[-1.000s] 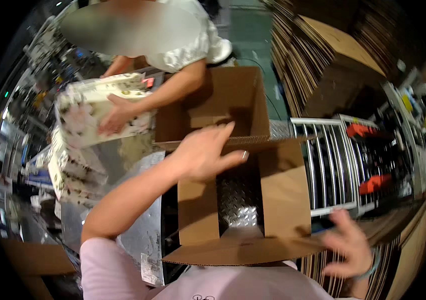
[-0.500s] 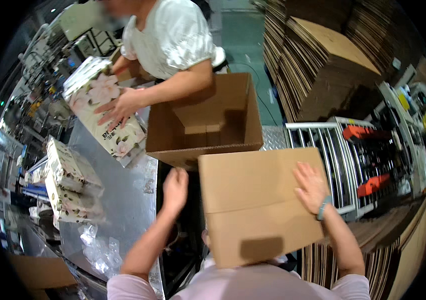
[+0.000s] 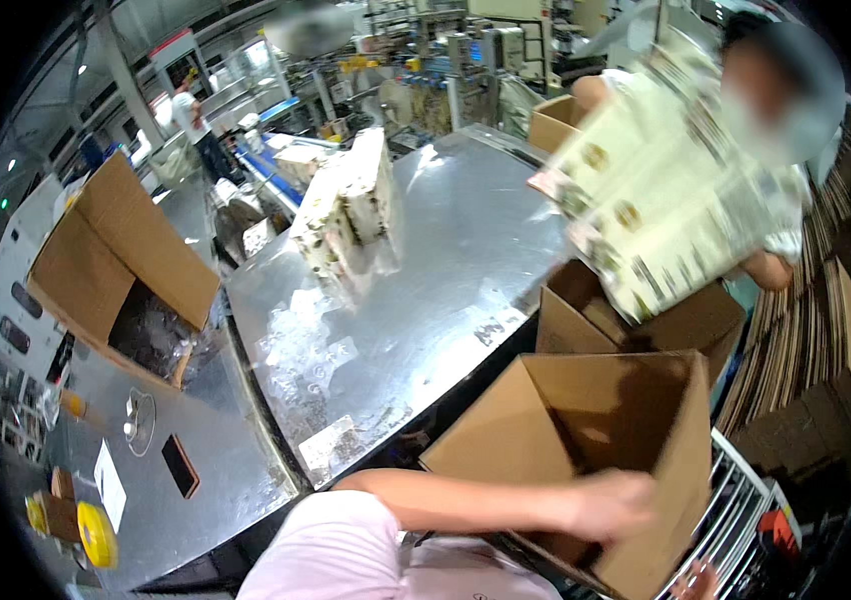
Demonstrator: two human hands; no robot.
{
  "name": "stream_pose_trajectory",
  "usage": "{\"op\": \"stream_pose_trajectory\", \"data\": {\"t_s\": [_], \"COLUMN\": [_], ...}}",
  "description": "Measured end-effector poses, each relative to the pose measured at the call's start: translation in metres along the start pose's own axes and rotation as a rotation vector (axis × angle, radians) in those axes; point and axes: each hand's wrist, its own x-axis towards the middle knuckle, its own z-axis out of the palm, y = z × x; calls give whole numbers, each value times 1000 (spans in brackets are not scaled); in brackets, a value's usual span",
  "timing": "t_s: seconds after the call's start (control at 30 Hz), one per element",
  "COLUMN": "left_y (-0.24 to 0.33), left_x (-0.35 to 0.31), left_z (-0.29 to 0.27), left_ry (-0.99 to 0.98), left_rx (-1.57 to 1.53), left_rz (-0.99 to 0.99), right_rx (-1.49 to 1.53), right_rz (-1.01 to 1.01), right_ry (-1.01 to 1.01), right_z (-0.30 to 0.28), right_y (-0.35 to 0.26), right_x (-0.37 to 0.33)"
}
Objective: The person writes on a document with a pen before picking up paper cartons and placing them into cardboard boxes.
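Note:
An open cardboard box [image 3: 536, 420] stands in front of me, its mouth facing up. My left hand [image 3: 614, 506] reaches across it, blurred, fingers curled like a fist over the right part of the opening; nothing shows in it. Low at the picture's edge, my right hand [image 3: 698, 580] is partly cut off, with fingers apart beside the box's outer right side. Just beyond stands a second open box [image 3: 571, 310]. Over that one a co-worker holds a large, blurred, pale flower-printed wrapped pack [image 3: 656, 190].
A metal table [image 3: 446, 270] bears flower-printed packs [image 3: 346, 205] and clear plastic scraps [image 3: 301, 340]. Left are another open box [image 3: 96, 260], a phone [image 3: 181, 466] and yellow tape [image 3: 97, 535]. A roller conveyor [image 3: 746, 500] and stacked flat cardboard [image 3: 796, 330] lie right.
My view has swung left. The nearest box, which showed a closed face, now has its opening upward. My left hand has moved across it; the co-worker's pack is now above the other box.

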Motion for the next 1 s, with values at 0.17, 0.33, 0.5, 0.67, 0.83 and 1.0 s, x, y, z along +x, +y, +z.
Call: {"op": "stream_pose_trajectory", "data": {"t_s": [0.17, 0.33, 0.5, 0.67, 0.83, 1.0], "left_y": [-17, -41, -112, -167, -177, -144], "left_x": [19, -40, -171, -194, -177, -280], "left_z": [37, -196, -502, -604, -600, -523], "left_ry": [-48, 667, 1253, 1352, 1106, 578], "left_rx": [133, 749, 1015, 614, 761, 978], "left_rz": [212, 122, -699, -1096, -917, -512], "right_rx": [-384, -907, -1173, -1094, -1304, -1574], "right_rz": [-337, -797, -805, -991, -1422, -1566], "right_ry": [-49, 228, 451, 564, -15, -535], "right_z": [182, 245, 261, 380, 598, 752], "right_y": [-14, -10, -17, -92, -138, -138], "right_x": [-7, 4, -10, -48, -58, 14]}}
